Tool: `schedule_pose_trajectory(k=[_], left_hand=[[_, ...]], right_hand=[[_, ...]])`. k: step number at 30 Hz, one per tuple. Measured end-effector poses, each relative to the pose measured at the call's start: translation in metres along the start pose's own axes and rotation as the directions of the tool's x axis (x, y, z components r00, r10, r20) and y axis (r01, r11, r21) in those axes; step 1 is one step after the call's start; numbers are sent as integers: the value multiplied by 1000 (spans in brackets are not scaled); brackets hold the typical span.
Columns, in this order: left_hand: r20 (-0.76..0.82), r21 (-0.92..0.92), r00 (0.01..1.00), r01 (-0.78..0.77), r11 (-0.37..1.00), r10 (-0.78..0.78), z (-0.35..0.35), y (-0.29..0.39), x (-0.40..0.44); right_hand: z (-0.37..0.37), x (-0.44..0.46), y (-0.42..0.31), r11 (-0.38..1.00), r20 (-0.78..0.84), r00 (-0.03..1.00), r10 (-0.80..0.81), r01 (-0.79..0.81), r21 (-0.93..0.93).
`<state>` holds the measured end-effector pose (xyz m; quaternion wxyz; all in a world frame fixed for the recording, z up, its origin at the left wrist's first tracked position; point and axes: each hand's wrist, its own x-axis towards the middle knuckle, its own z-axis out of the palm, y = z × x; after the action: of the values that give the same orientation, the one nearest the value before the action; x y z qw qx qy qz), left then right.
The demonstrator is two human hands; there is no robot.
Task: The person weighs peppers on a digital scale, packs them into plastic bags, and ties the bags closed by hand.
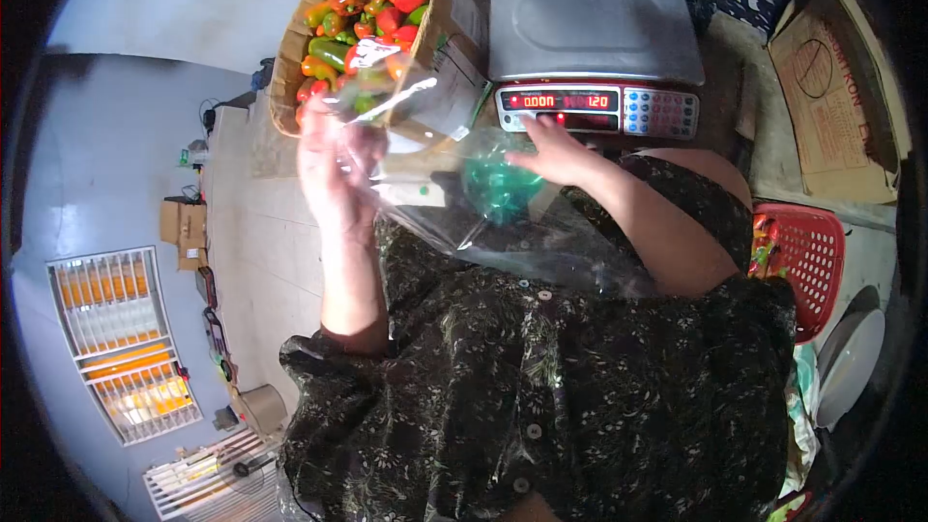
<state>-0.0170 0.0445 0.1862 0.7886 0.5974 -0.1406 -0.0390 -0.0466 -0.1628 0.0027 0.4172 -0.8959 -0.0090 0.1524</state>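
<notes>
A clear plastic bag [425, 203] stretches in front of my body, with glare on its upper part. My left hand [336, 159] grips its left side, the fingers partly blurred behind the film. My right hand [556, 153] is at the bag's right side, thumb and fingers apart, just below the scale's display. Beside its thumb shows a translucent green round patch [501, 184]; whether it is print or an object I cannot tell. Above my left hand, a round basket [449, 14] holds red, orange and green peppers [333, 53].
A digital scale [594, 29] with a bare metal plate and lit red digits stands at the top centre. A cardboard box [831, 87] is at the upper right, a red perforated basket [812, 251] below it. A white plate [855, 367] lies at the right edge.
</notes>
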Motion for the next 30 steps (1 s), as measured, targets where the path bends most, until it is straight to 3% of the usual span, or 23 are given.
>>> schedule_pose_trajectory(k=[1, 3, 4, 7, 10, 15, 17, 18, 19, 20, 22, 23, 24, 25, 26, 30], left_hand=[[24, 47, 1000, -7, 999, 5, -1, -13, 2], [105, 188, 994, 1, 982, -21, 3, -30, 0], [158, 283, 986, 11, 959, -58, 5, -35, -1], [258, 524, 963, -76, 849, -73, 17, -48, 0], [302, 628, 947, -111, 770, -109, 26, -54, 3], [308, 681, 948, -162, 714, -79, 41, -64, 17], [258, 733, 965, -160, 661, -53, 50, -67, 29], [282, 799, 959, -213, 563, -37, 53, -63, 39], [287, 735, 958, -233, 637, 19, 52, -65, 53], [286, 665, 955, -254, 703, 75, 50, -68, 69], [239, 659, 946, -323, 679, 218, 57, -58, 103], [185, 574, 956, -294, 764, 229, 58, -55, 122], [179, 633, 953, -302, 713, 245, 53, -51, 142], [152, 565, 959, -284, 775, 240, 50, -49, 158], [127, 491, 965, -263, 831, 230, 48, -47, 171], [42, 515, 972, -219, 829, 231, 32, -46, 210]], right_hand=[[-6, 4, 3, 941, -38, 996, -76, 84, 327], [-27, -1, -5, 582, -99, 980, -172, 182, 792], [-49, -9, -12, 466, 43, 984, -172, 43, 884], [-68, -24, -18, 226, 80, 908, -412, 17, 974], [-70, -29, -25, 306, 24, 883, -468, 136, 942], [-66, -34, -30, 238, 82, 898, -433, 26, 971], [-63, -35, -33, 334, 133, 882, -453, 30, 942], [-63, -36, -34, 382, 159, 873, -460, 33, 923], [-64, -38, -37, 461, 155, 888, -433, 71, 885], [-60, -35, -33, 409, 184, 869, -458, 22, 912], [-63, -30, -26, 574, 191, 868, -458, 125, 810], [-64, -26, -22, 566, 153, 892, -426, 131, 814], [-64, -22, -17, 556, 110, 913, -393, 140, 820], [-66, -19, -15, 543, 67, 931, -358, 149, 827], [-70, -17, -15, 510, 4, 971, -237, 121, 852], [-98, -14, -6, 37, -172, 985, 25, 171, 985]])
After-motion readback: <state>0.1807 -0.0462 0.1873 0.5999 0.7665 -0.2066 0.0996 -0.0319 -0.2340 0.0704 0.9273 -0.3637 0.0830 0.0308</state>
